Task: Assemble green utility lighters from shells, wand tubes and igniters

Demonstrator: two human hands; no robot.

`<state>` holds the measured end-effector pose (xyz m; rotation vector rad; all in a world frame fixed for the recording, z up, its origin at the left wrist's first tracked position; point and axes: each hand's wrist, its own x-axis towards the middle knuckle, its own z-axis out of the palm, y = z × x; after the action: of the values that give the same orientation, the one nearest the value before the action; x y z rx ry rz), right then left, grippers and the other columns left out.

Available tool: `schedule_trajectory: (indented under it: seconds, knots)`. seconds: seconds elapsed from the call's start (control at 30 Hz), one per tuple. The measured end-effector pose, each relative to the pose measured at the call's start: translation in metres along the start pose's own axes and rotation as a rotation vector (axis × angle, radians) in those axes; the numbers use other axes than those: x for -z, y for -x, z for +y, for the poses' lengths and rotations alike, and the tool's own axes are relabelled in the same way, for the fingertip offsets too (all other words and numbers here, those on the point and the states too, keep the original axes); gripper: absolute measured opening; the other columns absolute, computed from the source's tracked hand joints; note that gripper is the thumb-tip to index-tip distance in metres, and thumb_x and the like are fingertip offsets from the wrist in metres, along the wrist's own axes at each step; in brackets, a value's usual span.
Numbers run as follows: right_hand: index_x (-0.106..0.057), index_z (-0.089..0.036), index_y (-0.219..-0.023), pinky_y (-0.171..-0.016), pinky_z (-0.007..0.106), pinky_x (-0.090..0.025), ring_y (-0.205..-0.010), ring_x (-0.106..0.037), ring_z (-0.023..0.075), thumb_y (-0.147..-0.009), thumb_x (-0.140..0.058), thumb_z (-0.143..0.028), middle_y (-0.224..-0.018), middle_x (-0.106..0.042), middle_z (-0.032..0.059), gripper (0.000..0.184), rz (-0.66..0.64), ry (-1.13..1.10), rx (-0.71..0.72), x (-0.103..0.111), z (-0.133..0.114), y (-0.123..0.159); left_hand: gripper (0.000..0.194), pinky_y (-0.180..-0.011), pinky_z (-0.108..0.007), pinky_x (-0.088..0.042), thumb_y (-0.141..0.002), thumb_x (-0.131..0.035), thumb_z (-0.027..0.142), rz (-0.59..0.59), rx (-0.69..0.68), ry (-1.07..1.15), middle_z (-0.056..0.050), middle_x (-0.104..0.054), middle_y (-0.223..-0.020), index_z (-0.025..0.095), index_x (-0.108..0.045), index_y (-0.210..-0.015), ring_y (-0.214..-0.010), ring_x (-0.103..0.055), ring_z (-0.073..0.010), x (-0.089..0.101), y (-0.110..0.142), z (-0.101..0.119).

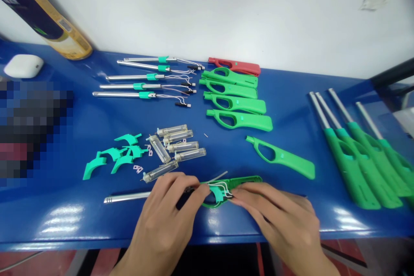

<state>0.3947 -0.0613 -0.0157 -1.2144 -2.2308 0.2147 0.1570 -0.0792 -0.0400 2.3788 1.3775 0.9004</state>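
Note:
Near the table's front edge lies an opened green lighter shell half (249, 180), its inside facing up. A teal trigger (218, 194) sits in it, with white wires (223, 186) looping over the top. My left hand (173, 211) is closed around the shell's nozzle end. The silver metal tube (127, 197) sticks out to the left from beneath that hand. My right hand (278, 211) has its fingertips pinched on the small black piece (228, 196) at the wire ends, inside the shell. What lies under both sets of fingers is hidden.
Several metal tubes with wires (134, 86) lie at the back left, beside green shells (239, 120) and a red one (239, 66). Clear fuel tanks (174, 146) and teal triggers (124, 153) lie left of centre. Assembled lighters (352, 168) and a loose shell half (284, 157) are right.

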Motion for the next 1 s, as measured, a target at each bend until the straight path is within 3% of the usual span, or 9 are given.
schedule_trajectory:
  seconds: [0.2,0.43,0.63,0.77,0.87,0.93,1.0]
  knots:
    - [-0.082,-0.023,-0.102,-0.067,0.023,-0.058,-0.076,-0.080,0.0113,-0.113,-0.053,-0.024,-0.098,-0.084,-0.0004,0.030,-0.003,0.030,0.014,-0.004,0.002,0.008,0.033,-0.102,-0.041,-0.046,-0.097,-0.059,-0.008,-0.008,-0.015,-0.040,-0.010,-0.062,-0.118,0.011,-0.071,-0.122,-0.112,-0.055,-0.0231,0.002,0.000,0.003]
    - [-0.081,-0.022,-0.104,-0.068,0.025,-0.058,-0.081,-0.081,0.0126,-0.113,-0.051,-0.023,-0.100,-0.083,0.0009,0.032,-0.019,0.067,0.021,-0.005,0.000,0.010,0.024,-0.090,-0.041,-0.048,-0.096,-0.072,0.003,0.043,-0.050,-0.008,-0.010,-0.071,-0.108,0.008,-0.073,-0.119,-0.104,-0.059,-0.0240,0.000,-0.006,0.010]
    - [-0.077,-0.022,-0.119,-0.077,0.028,-0.056,-0.087,-0.079,0.0129,-0.112,-0.055,-0.021,-0.111,-0.081,0.0019,0.023,-0.033,0.124,0.022,-0.003,0.002,0.017,0.027,-0.094,-0.043,-0.049,-0.097,-0.070,0.002,0.039,-0.052,-0.009,-0.010,-0.070,-0.112,0.010,-0.073,-0.122,-0.106,-0.059,-0.0243,-0.001,-0.002,0.006]
    - [-0.065,-0.024,-0.145,-0.082,0.028,-0.054,-0.095,-0.076,0.0131,-0.108,-0.052,-0.005,-0.121,-0.077,0.0039,0.043,-0.068,0.200,0.030,0.006,0.010,0.025,0.037,-0.098,-0.040,-0.050,-0.096,-0.064,-0.004,0.043,-0.029,-0.024,-0.010,-0.067,-0.118,0.013,-0.071,-0.129,-0.110,-0.058,-0.0230,0.008,0.003,0.004]
    - [-0.049,-0.030,-0.161,-0.071,0.026,-0.054,-0.087,-0.074,0.0123,-0.106,-0.052,-0.002,-0.118,-0.073,0.0041,0.063,-0.022,0.285,0.006,0.015,0.019,0.027,0.050,-0.099,-0.037,-0.051,-0.096,-0.061,-0.003,0.098,0.068,-0.085,-0.006,-0.066,-0.119,0.021,-0.065,-0.140,-0.110,-0.060,-0.0202,0.025,0.007,0.000]
    - [-0.041,-0.041,-0.165,-0.064,0.025,-0.055,-0.083,-0.073,0.0123,-0.104,-0.054,-0.002,-0.118,-0.069,0.0038,0.074,0.026,0.333,-0.024,0.021,0.025,0.027,0.054,-0.106,-0.044,-0.051,-0.099,-0.061,0.012,0.087,0.128,-0.128,-0.007,-0.064,-0.132,0.027,-0.057,-0.151,-0.121,-0.060,-0.0260,0.041,0.010,-0.005]
    - [-0.038,-0.050,-0.164,-0.070,0.027,-0.061,-0.094,-0.075,0.0158,-0.101,-0.055,0.000,-0.129,-0.064,0.0052,0.083,0.035,0.324,-0.045,0.027,0.028,0.028,0.060,-0.115,-0.066,-0.045,-0.104,-0.051,0.043,0.060,0.213,-0.177,-0.011,-0.049,-0.159,0.031,-0.044,-0.163,-0.144,-0.048,-0.0421,0.055,0.013,-0.016]
